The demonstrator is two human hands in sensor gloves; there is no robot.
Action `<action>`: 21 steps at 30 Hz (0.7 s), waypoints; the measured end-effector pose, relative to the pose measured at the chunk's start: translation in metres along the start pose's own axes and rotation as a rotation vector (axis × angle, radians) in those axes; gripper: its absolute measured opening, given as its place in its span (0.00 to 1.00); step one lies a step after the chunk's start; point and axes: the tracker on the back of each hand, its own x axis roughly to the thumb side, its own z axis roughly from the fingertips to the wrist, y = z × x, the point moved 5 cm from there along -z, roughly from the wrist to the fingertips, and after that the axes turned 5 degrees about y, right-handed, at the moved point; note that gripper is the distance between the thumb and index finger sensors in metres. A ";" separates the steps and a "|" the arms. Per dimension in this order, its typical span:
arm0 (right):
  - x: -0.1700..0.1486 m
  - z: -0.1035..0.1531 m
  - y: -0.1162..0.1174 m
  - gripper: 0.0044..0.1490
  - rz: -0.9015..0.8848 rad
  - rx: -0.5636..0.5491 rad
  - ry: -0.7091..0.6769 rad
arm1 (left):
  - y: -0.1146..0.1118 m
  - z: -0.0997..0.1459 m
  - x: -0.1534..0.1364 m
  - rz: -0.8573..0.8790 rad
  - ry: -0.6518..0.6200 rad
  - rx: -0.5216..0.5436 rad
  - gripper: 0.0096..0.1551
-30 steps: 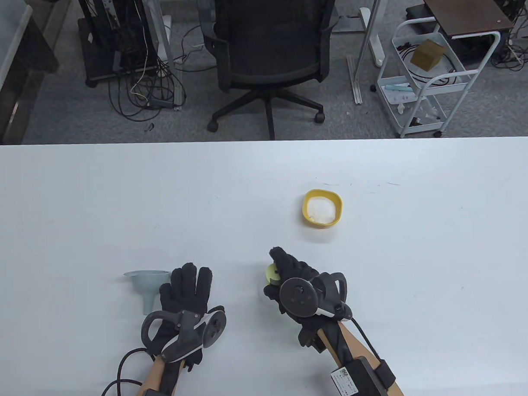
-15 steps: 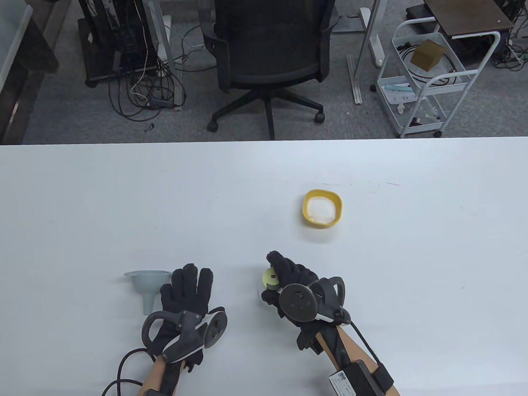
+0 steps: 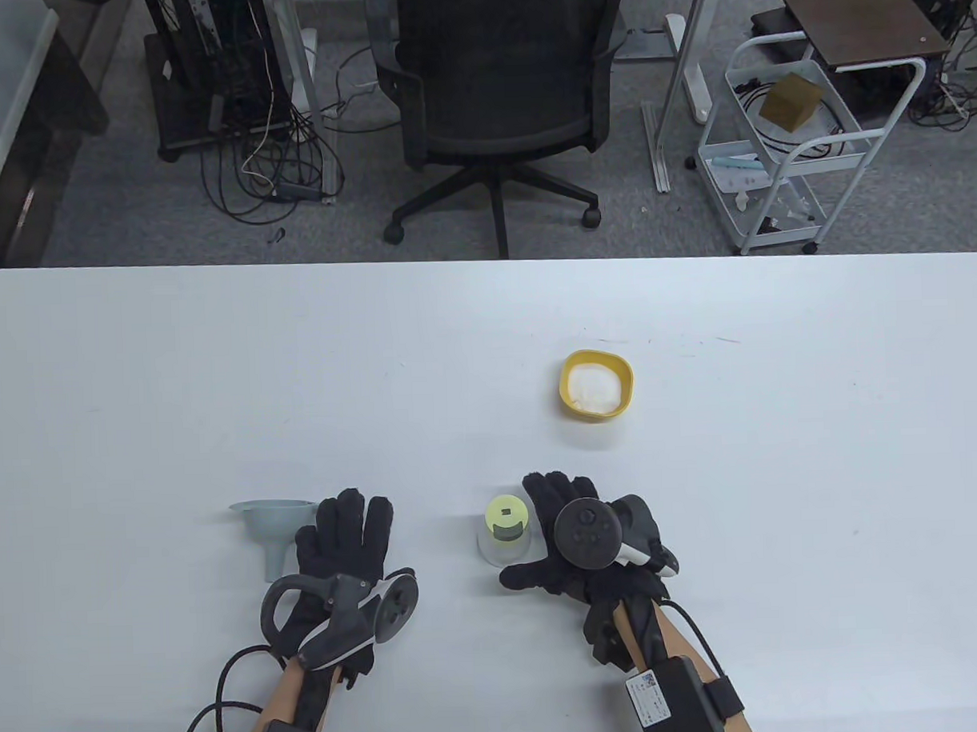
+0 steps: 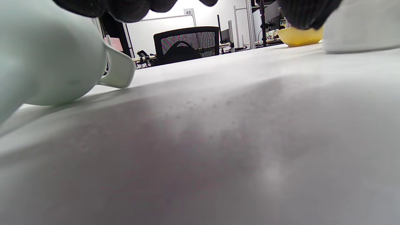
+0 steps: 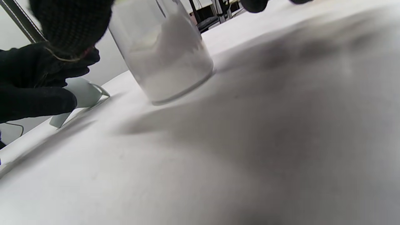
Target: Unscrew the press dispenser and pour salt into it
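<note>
Table view: press dispenser (image 3: 506, 532) stands upright on the tabletop (image 3: 781, 492), just left of the nearer right hand (image 3: 571, 551), fingers spread, holding nothing; left hand (image 3: 343, 559) rests flat beside the funnel (image 3: 274, 529).

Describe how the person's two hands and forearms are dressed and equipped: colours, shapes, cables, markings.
Both the left hand and right hand wear black knit gloves. A grey ring-shaped tracker with a round disc sits on each. The forearms are bare, each strapped with a black box; the right box carries a white label. Black cables trail from each wrist.
</note>
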 end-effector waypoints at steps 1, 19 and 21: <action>0.000 -0.001 0.002 0.78 -0.008 0.005 -0.002 | 0.000 0.000 0.000 0.002 -0.001 -0.001 0.64; 0.001 -0.008 0.003 0.58 -0.022 -0.145 0.047 | -0.002 -0.001 0.003 0.048 -0.022 -0.014 0.63; 0.000 -0.008 0.003 0.58 -0.030 -0.141 0.051 | -0.002 -0.001 0.006 0.047 -0.029 -0.021 0.63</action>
